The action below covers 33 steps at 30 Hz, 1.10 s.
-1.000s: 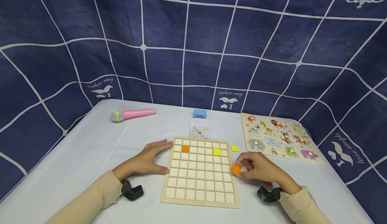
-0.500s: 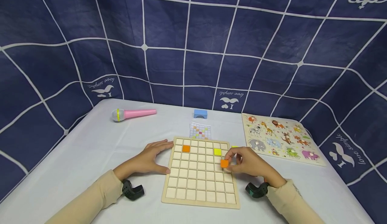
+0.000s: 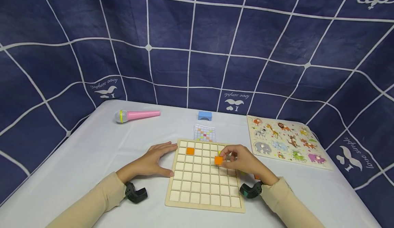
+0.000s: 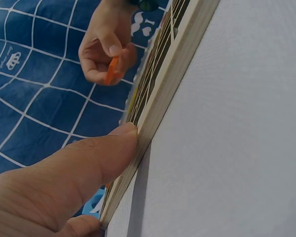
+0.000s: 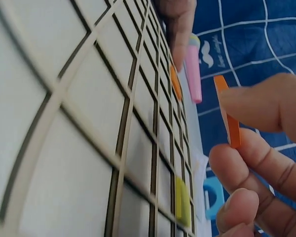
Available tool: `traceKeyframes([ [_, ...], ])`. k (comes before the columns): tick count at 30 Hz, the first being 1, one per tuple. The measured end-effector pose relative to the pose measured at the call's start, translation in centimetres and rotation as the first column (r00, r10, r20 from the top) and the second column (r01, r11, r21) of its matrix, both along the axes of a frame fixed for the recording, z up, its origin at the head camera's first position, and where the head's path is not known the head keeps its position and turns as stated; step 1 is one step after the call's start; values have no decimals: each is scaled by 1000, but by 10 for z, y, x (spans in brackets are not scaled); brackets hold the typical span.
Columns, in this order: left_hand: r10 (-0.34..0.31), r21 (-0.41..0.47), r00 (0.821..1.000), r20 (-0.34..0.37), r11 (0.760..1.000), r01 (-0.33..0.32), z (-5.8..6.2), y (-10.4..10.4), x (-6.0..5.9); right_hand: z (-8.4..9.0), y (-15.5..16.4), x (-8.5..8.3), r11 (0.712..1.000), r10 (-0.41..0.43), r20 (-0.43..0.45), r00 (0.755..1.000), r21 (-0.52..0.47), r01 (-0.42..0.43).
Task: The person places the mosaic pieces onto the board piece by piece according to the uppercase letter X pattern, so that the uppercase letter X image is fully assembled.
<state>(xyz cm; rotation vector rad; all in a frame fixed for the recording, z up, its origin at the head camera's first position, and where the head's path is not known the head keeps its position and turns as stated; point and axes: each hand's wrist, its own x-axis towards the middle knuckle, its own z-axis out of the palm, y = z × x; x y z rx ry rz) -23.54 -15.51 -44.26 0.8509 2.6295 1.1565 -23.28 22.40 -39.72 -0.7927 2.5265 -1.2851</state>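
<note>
Since a sec ago the right hand (image 3: 243,161) has carried the orange tile (image 3: 219,160) from off the board's 3 o'clock edge inward, now over the grid board (image 3: 203,187) toward 1 o'clock, near the yellow tile (image 5: 182,201); looks like placement is close. R fingers (image 5: 256,163) pinch the tile on edge, thumb vs. index, not yet seated. Left hand (image 3: 150,163) lies flat w/ straight fingers against the board's 9 o'clock edge, holding nothing. Another orange tile (image 3: 190,150) sits in a cell at 11 o'clock.

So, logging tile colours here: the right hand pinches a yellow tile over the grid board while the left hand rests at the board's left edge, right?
Not quite: the tile the right hand pinches is orange, as the head view shows. It is over the grid board, with the left hand at the left edge.
</note>
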Motion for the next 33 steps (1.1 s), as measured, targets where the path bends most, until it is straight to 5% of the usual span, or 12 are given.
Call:
traceKeyframes([
  [13, -7, -7, 1000, -6, 1000, 7, 1, 0, -1, -2, -29, -4, 1000, -27, 38, 999, -13, 28],
  [33, 1, -1, 1000, 16, 1000, -1, 1, -1, -1, -4, -65, -11, 989, -55, -82, 995, 135, 66],
])
